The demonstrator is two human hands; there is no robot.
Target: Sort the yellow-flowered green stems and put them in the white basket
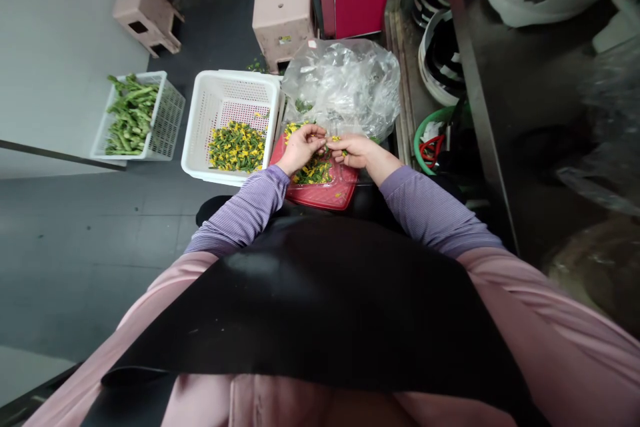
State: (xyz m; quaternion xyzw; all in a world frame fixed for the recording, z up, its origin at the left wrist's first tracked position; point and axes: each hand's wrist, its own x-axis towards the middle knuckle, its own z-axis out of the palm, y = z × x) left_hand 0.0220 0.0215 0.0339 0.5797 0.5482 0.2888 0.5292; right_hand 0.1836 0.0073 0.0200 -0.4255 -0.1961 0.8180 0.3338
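My left hand and my right hand meet over a red tray. Thumb and fingers of the left are pinched together at their tips, nearly touching the right; what lies between them is too small to make out. Bits of yellow and green show at the fingers of my right hand, which is closed on a small yellow-flowered green sprig. Beneath both hands, a heap of yellow-flowered green sprigs lies on clear plastic over the tray. A large clear plastic bag spreads open just beyond.
To the left stands a white basket partly filled with similar sprigs. Farther left, another white basket holds thick green stalks. Pink stools stand ahead. On the right are a green basin, white buckets and a metal edge.
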